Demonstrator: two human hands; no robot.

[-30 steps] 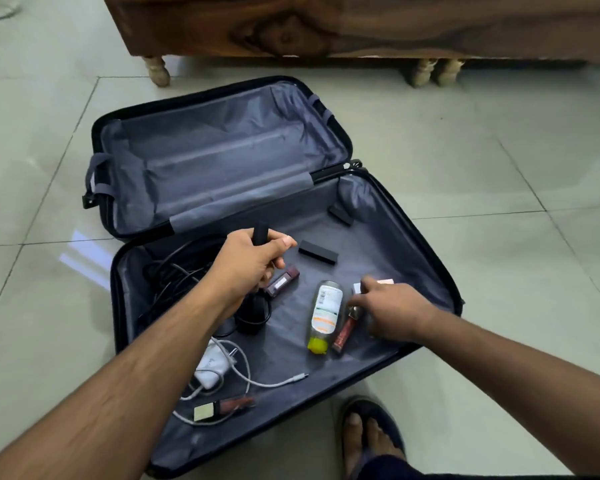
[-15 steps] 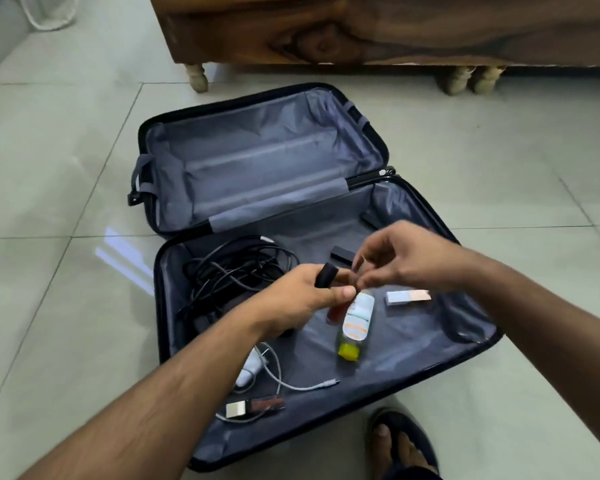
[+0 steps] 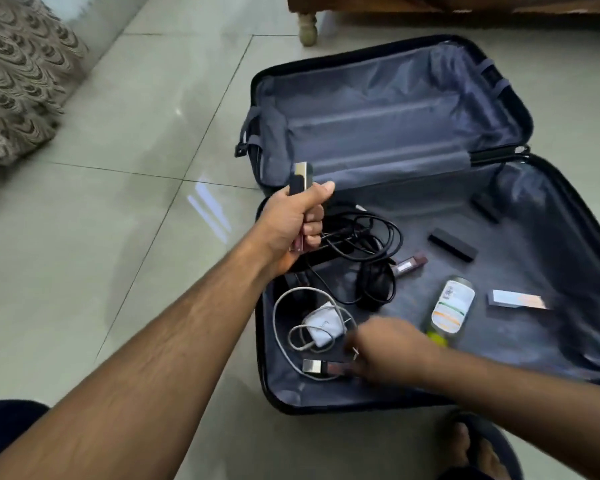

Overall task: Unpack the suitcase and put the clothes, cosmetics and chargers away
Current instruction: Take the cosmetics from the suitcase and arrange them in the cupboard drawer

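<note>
- Hanging into the upper left corner of the frame is a patterned cloth, brown and cream, above the pale tiled floor.
- Left of centre, the left hand is raised over the suitcase's near-left rim, its fingers curled tight round slim cosmetic tubes; a dark cap with a gold band stands out above the fist and a pinkish end shows below it.
- The suitcase lies open on the floor across the centre and right of the frame, its grey-lined lid half toward the top and its other half toward the bottom.
- In the lower half's left part lies a tangle of black cables, and below it a white charger with its white cord looped round.
- Low in the centre, a gold-capped lipstick lies on the lining; the right hand is at its right end, blurred, so I cannot tell whether its fingers have closed on it or how far they are spread.
- Above that hand, near the cables, lies another brownish tube.
- Right of centre lie a clear bottle with a yellow-green cap and a white label, and further up a small black box.
- Further right lies a white and peach carton.
- At the top a wooden furniture leg stands on the tiles.
- At the bottom right a foot in a sandal is beside the suitcase.
</note>
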